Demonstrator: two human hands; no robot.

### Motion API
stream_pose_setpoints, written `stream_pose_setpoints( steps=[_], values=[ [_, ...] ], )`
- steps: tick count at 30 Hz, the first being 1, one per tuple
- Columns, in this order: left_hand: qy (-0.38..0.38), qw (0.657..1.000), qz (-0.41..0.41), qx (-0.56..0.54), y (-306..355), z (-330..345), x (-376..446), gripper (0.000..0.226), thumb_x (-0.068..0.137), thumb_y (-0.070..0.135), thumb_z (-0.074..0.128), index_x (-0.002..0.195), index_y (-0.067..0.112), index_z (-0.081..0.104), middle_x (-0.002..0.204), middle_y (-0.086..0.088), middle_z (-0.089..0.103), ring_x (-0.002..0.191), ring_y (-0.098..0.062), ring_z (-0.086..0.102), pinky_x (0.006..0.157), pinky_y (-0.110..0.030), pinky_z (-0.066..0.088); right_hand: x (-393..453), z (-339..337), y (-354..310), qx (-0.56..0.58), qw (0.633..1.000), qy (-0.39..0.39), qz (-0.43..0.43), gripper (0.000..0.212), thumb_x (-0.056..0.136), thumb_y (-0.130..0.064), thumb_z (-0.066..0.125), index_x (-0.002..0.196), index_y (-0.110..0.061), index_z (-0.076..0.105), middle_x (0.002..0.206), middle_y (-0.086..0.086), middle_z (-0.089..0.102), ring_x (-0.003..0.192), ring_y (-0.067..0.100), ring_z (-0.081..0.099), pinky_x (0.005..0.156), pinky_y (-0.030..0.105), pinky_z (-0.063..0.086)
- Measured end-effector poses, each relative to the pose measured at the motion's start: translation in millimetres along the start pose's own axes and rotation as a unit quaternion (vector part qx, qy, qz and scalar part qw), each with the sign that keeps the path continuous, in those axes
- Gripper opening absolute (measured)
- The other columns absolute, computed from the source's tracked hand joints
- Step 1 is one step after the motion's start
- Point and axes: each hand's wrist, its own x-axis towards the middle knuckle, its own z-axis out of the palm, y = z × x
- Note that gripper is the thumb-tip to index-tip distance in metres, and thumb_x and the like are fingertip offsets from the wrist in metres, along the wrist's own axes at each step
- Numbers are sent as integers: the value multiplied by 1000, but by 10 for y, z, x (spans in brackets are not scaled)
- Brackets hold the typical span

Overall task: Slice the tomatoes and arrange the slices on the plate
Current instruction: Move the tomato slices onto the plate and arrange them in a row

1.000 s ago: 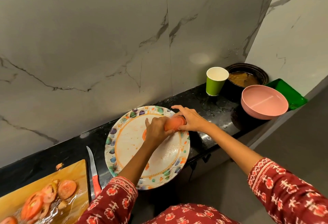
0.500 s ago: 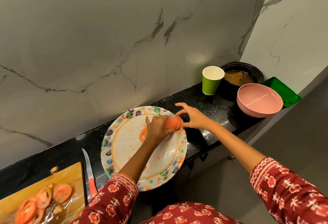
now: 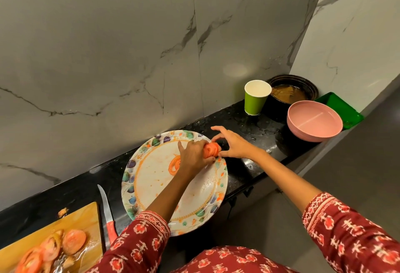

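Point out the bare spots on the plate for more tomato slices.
The plate is bare across its centre and near rim, left of the left hand. One slice lies beside that hand. The far right rim is crowded: both hands meet there, the right hand at the slice stack.

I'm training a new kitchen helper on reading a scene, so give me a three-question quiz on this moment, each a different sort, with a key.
1. True or false: the knife lies on the counter between the cutting board and the plate.
2. Which hand grips the stack of tomato slices? A. left hand B. right hand C. neither
3. Fill in: one slice already lies on the plate, while more slices wait on the ____.

Key
1. True.
2. A; the right hand's fingertips only touch the stack's end.
3. Cutting board.
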Motion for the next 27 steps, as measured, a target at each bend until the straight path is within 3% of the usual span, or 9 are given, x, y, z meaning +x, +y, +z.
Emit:
stream_pose_setpoints(
  steps=[7, 14, 17, 20, 23, 27],
  values=[
    [4, 1000, -6, -15, -13, -16, -10, 57, 81, 51, 63, 130, 26, 46, 130, 0, 55, 124, -20, 44, 114, -56, 8, 43, 31, -29, -4, 1000, -8, 3, 90, 74, -11, 73, 146, -20, 19, 127, -3, 57, 112, 14, 42, 97, 32, 39],
    [1, 1000, -8, -20, -20, -24, -12, 60, 78, 54, 64, 128, 25, 47, 127, 0, 57, 122, -20, 46, 113, -58, 9, 79, 31, -60, 23, 1000, -10, -6, 89, 72, -2, 72, 145, -16, 23, 112, 6, 54, 88, 10, 49, 67, 6, 40],
    [-1, 1000, -2, -19, -18, -42, -32, 75, 73, 60, 66, 135, 27, 40, 135, 0, 51, 129, -22, 39, 113, -58, 7, 74, 3, -81, 45, 999, -9, 9, 88, 74, -3, 73, 145, -17, 24, 116, 5, 52, 94, 13, 52, 67, 10, 44],
    [0, 1000, -5, -25, -46, -72, -39, 80, 71, 59, 67, 138, 28, 36, 141, 1, 45, 134, -22, 33, 112, -57, 4, 87, -25, -68, 113, 990, 8, 90, 75, 81, -11, 71, 143, -15, 30, 117, 8, 58, 99, 21, 60, 78, 23, 50],
    [0, 999, -14, -34, -111, -83, -48, 76, 73, 58, 67, 138, 29, 38, 141, 1, 46, 133, -21, 34, 114, -58, 3, 128, -32, -80, 173, 970, 17, 168, 52, 83, -7, 67, 131, -9, 45, 96, 8, 67, 90, 31, 67, 74, 33, 55],
    [15, 998, -11, -52, -174, -75, -87, 71, 75, 55, 67, 135, 27, 42, 138, 1, 49, 131, -20, 37, 113, -58, 4, 176, -24, -131, 242, 937, 42, 248, 36, 77, 4, 68, 111, -2, 59, 86, 14, 65, 74, 24, 66, 67, 28, 56]
  ],
)
